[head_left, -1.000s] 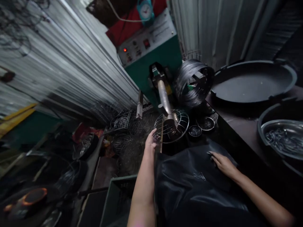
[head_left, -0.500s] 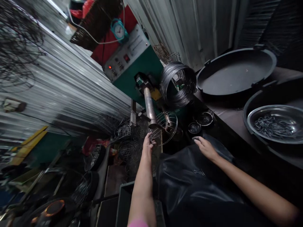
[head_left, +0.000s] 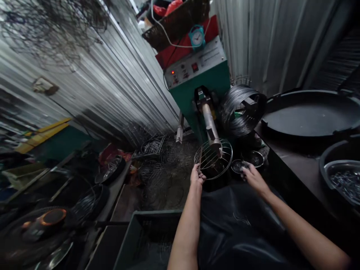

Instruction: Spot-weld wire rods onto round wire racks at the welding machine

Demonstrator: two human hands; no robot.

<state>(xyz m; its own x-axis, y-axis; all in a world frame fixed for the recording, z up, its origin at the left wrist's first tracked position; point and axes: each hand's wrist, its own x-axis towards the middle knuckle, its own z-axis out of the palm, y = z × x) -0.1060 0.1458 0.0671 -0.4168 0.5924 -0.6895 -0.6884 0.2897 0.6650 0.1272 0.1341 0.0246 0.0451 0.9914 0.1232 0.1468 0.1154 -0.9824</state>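
Note:
My left hand (head_left: 198, 175) is closed on the rim of a round wire basket (head_left: 208, 159), which lies beneath the end of a metal arm (head_left: 211, 125) on a green machine (head_left: 184, 101). Over a small round dish (head_left: 236, 166) to the right is my right hand (head_left: 251, 175), its fingers pressed together. Whatever those fingers hold is too small and blurred to name. A second small dish (head_left: 256, 159) sits just beyond that hand. Thin bits of wire (head_left: 241, 219) rest on the dark apron (head_left: 225, 232) over my lap.
A large wire coil (head_left: 242, 110) stands right of the machine. Wide black pans (head_left: 312, 112) are at the right, one with a steel bowl (head_left: 345, 178) of metal pieces. A green crate (head_left: 152, 213) is at lower left, near piled wirework (head_left: 154, 170).
The view has swung, shifting the scene. My right hand has moved from above the apron to the small dishes. My left hand still holds the wire basket, which now faces more upward.

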